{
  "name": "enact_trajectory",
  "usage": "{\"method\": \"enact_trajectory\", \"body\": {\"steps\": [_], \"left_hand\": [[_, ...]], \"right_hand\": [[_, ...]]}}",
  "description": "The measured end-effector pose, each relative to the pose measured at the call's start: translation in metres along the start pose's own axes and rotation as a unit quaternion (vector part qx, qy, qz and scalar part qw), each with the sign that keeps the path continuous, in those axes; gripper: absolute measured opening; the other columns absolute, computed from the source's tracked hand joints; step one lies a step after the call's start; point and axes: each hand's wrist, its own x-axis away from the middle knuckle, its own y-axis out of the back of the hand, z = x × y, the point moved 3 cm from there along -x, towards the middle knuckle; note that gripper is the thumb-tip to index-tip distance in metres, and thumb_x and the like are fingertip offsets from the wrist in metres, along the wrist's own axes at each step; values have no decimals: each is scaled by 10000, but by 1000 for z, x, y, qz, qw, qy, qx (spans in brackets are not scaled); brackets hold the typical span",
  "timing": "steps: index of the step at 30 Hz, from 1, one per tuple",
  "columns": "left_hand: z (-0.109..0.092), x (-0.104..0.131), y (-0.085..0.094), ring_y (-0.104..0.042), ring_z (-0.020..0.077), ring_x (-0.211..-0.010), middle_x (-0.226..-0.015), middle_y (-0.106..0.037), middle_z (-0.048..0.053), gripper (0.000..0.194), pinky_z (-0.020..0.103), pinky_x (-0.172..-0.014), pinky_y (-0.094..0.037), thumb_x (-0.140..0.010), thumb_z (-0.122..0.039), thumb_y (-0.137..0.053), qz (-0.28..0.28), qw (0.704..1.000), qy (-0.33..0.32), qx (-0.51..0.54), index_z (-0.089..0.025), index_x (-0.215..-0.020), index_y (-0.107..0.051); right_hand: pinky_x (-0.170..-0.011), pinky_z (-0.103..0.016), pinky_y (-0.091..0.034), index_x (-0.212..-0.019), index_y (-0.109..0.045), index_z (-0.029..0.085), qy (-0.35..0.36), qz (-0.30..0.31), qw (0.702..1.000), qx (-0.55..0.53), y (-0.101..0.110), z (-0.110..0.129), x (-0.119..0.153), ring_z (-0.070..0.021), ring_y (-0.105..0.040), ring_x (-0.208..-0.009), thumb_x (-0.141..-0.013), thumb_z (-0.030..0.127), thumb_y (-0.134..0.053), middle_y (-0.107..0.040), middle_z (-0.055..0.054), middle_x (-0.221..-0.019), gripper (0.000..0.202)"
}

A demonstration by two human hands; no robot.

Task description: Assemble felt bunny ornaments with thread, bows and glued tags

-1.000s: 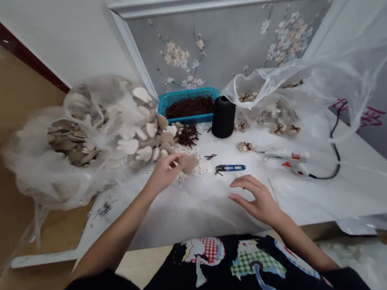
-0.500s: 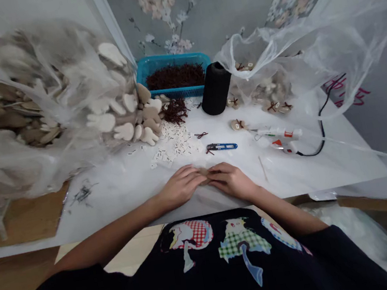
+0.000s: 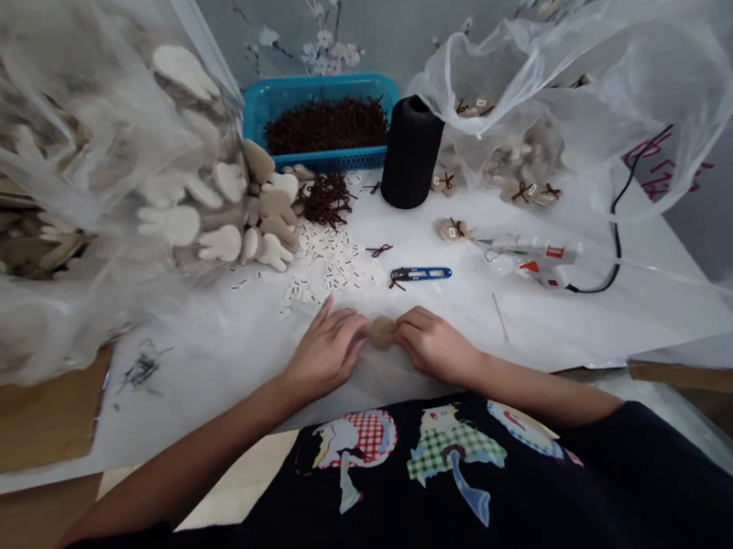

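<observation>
A small, rounded beige plush piece (image 3: 382, 332) lies between my two hands, close to the table's front edge. On its right side, my right hand (image 3: 439, 346) pinches it with bent fingers. My left hand (image 3: 324, 352) grips its left edge between thumb and fingers, one finger raised apart. Just beyond the hands are a pair of blue thread snips (image 3: 420, 274) and a small dark brown bow (image 3: 380, 251). Small white printed labels (image 3: 327, 267) are scattered in front of my left hand.
Plastic bags of plush rabbit-shaped pieces (image 3: 221, 244) fill the left. Behind stand a blue basket (image 3: 317, 84) of brown bows and a black thread cone (image 3: 413, 156). Rightward are a glue gun (image 3: 550, 268) with its cord, a finished plush with bow (image 3: 453, 229), and a clear bag (image 3: 535, 67).
My hands have drawn slightly apart, showing more of the plush piece. One left finger has lifted away. The whole view has shifted a little.
</observation>
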Motion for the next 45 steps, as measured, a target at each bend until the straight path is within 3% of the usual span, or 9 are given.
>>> {"method": "enact_trajectory", "body": {"steps": [5, 9, 15, 18, 24, 30, 37, 42, 45], "left_hand": [[21, -20, 20, -620, 211, -1135, -1052, -718, 51, 306, 502, -1154, -343, -921, -283, -529, -55, 988, 76, 126, -187, -1211, -517], [57, -83, 35, -568, 202, -1211, -1295, -599, 108, 300, 400, -1064, -444, -887, -230, -549, -173, 949, 149, 219, -187, -1179, -501], [84, -182, 42, -634, 207, -949, -1066, -656, 119, 324, 317, -814, -511, -833, -220, -593, -104, 945, 262, 166, -119, -1133, -526], [64, -175, 49, -598, 181, -692, -710, -611, 35, 251, 288, -688, -475, -947, -286, -400, -78, 960, 227, 147, -140, -912, -601], [7, -112, 50, -644, 237, -673, -703, -657, 53, 268, 320, -666, -450, -944, -197, -385, 27, 977, 160, -136, -172, -1069, -621], [-24, -80, 49, -631, 235, -572, -608, -637, 58, 274, 308, -578, -446, -943, -213, -416, 89, 966, 90, -226, -173, -1098, -639], [-30, -61, 72, -540, 197, -463, -540, -581, 28, 253, 280, -478, -311, -913, -177, -382, 54, 972, -36, -225, -185, -939, -633], [-7, -94, 100, -523, 141, -504, -576, -564, -2, 194, 249, -528, -310, -915, -248, -433, 26, 992, -63, -103, -195, -874, -615], [8, -102, 92, -558, 130, -570, -638, -611, 7, 249, 227, -553, -356, -922, -268, -405, 50, 998, -36, 17, -177, -783, -591]], "right_hand": [[-741, -450, -566, -791, -591, 215, 7, -23, 999, -27, -8, -2, -5, -287, -588, -798, -861, 47, -468, -638, -121, -818, 220], [-717, -433, -576, -794, -542, 226, 16, -69, 996, -57, -12, -5, -5, -272, -604, -792, -868, 55, -449, -646, -98, -818, 208], [-689, -386, -599, -835, -507, 251, -21, -166, 982, -90, 13, -15, -1, -246, -666, -813, -903, 123, -436, -664, -80, -871, 162], [-679, -368, -599, -854, -508, 261, -63, -228, 967, -99, 40, -25, 4, -243, -695, -831, -922, 170, -440, -667, -79, -888, 133], [-786, -359, -563, -839, -553, 236, -64, -307, 945, -92, 95, -42, -25, -213, -690, -895, -926, 216, -510, -692, -75, -947, 98], [-788, -335, -535, -864, -579, 209, 56, -186, 978, -75, 99, -33, -80, -197, -660, -889, -945, 183, -465, -685, -83, -954, 142], [-785, -361, -546, -842, -574, 198, 116, -77, 988, -67, 72, -19, -81, -208, -646, -881, -926, 110, -434, -672, -88, -917, 186], [-798, -352, -571, -851, -598, 200, 167, -110, 973, -116, 73, -10, -76, -197, -667, -896, -940, 137, -478, -688, -85, -915, 162], [-790, -336, -582, -855, -600, 215, 176, -151, 959, -161, 75, -10, -74, -181, -679, -908, -938, 161, -520, -697, -80, -952, 127]]}}
